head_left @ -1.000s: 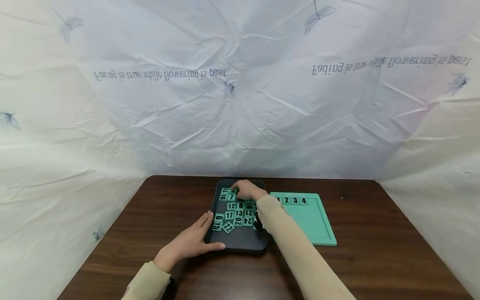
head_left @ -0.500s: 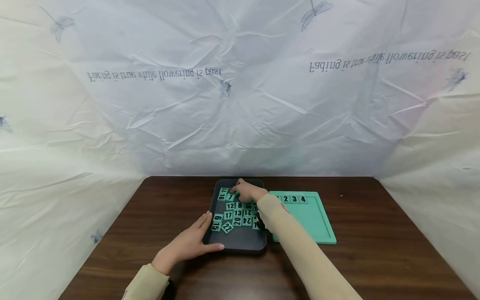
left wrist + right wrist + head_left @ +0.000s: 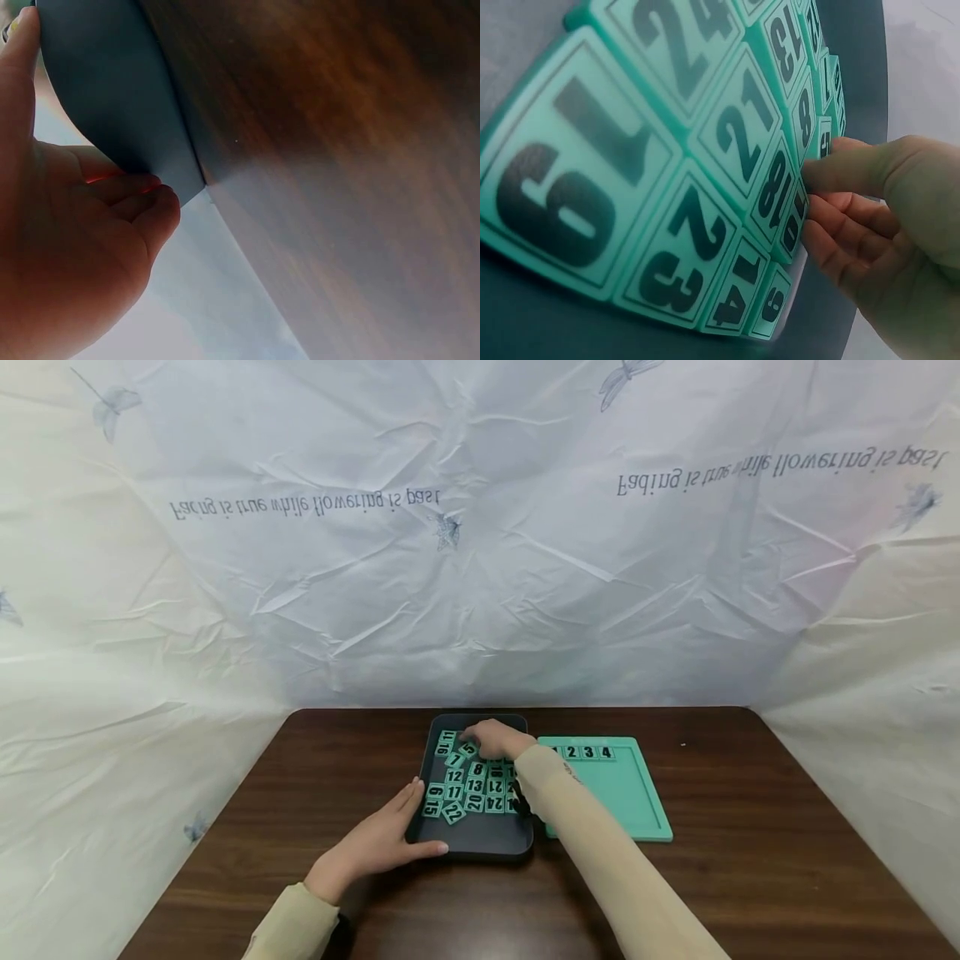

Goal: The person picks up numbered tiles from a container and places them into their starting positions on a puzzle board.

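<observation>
Two hands work at the black tray [image 3: 474, 847], which lies near the middle of the desk [image 3: 750, 877] with its long axis running front to back: the right hand [image 3: 497, 741], fingers curled, pinches the tile numbered 5 [image 3: 468, 748] at the tray's far end, while the left hand [image 3: 378, 846] grips the near left corner. Loose green number tiles [image 3: 474, 787] fill the tray; the green board [image 3: 626, 802], just beside its right edge, holds tiles 2, 3 and 4 along its far edge.
</observation>
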